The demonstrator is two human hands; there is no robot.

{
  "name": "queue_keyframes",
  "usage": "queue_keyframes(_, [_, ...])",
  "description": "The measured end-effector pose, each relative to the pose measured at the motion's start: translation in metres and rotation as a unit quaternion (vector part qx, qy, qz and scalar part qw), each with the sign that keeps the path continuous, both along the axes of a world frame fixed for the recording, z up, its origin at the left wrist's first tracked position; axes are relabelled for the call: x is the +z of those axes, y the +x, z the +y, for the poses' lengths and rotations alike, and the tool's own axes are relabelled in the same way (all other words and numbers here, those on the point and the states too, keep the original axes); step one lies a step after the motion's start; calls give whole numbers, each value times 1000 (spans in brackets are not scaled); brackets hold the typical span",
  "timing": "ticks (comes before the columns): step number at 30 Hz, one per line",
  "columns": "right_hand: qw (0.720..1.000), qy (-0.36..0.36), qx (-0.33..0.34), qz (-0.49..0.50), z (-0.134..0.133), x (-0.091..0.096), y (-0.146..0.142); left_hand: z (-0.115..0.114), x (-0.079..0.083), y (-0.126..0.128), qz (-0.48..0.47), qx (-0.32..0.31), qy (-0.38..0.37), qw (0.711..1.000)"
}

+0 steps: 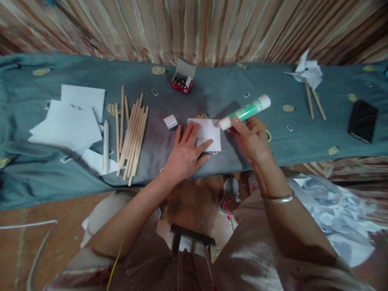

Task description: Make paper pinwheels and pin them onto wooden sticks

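My left hand [188, 151] lies flat with spread fingers on a small white paper square [214, 135], pinning it to the cloth. In my right hand [251, 137] is a green and white glue stick [247, 112], its white end tilted down at the paper's upper right corner. Whether that end touches the paper I cannot tell. A white glue cap [170, 121] rests to the left of the square. Behind it stands an open red box [182, 83] with small metal pieces inside.
Several wooden sticks [133, 135] lie left of my hands, beside a white crayon-shaped stick [106, 145] and stacked white paper sheets [71, 125]. At right are a paper pinwheel [309, 73], two short sticks and a black phone [363, 121]. A striped curtain [188, 28] hangs behind the cloth-covered table [260, 76].
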State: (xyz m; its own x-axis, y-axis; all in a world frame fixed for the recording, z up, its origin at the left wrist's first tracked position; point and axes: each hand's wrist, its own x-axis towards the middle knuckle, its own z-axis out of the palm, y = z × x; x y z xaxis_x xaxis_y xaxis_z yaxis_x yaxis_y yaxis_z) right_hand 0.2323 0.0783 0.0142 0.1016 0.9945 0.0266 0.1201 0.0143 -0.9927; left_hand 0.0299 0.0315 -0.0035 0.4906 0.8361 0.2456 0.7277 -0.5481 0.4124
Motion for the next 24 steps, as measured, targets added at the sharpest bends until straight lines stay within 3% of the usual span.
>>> queue_keyframes(6, [979, -71, -48, 187, -2, 6, 10, 2, 12, -14, -57, 4, 55, 997])
queue_keyframes(12, [970, -86, -32, 227, -6, 8, 15, 20, 15, -45, -92, 141, 121, 978])
queue_keyframes(15, [971, -90, -21, 222, -9, 9, 16, 28, 5, -57, -111, 199, 86, 970])
queue_keyframes(20, [962, -105, -20, 250, -19, 15, 10, 30, 2, -60, -154, 217, 17, 964])
queue_keyframes(22, [957, -113, -20, 266, -24, 18, 5, 26, 6, -53, -226, 221, -32, 948])
queue_keyframes(24, [949, -124, -21, 291, -29, 21, 0, 19, 11, -44, -336, 205, -106, 913])
